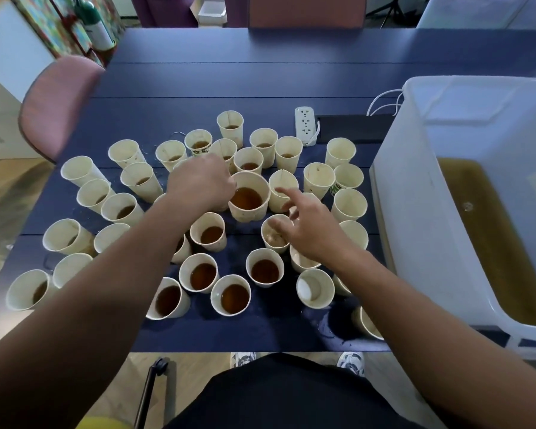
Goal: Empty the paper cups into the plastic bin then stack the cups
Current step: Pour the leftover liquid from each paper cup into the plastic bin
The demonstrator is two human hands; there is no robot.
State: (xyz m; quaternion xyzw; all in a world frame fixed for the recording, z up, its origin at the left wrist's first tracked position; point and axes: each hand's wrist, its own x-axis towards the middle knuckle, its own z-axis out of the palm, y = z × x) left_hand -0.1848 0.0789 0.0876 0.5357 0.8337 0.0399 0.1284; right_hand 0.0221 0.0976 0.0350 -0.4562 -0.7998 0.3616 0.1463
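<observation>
Several cream paper cups stand on a dark blue table [260, 75], most holding brown liquid. My left hand [201, 184] grips the left side of a raised cup [248, 196] filled with brown liquid, in the middle of the group. My right hand [307, 224] hovers with spread, relaxed fingers just right of that cup, above other cups, holding nothing. An empty cup [315, 288] stands near the front. The translucent plastic bin [415, 212] sits at the right with brown liquid [489, 236] pooled in its bottom.
A white power strip [305, 125] and a black pad [356, 126] lie behind the cups, with white cables beside the bin. Water drops wet the table's front right. Pink chairs stand at the left and far side.
</observation>
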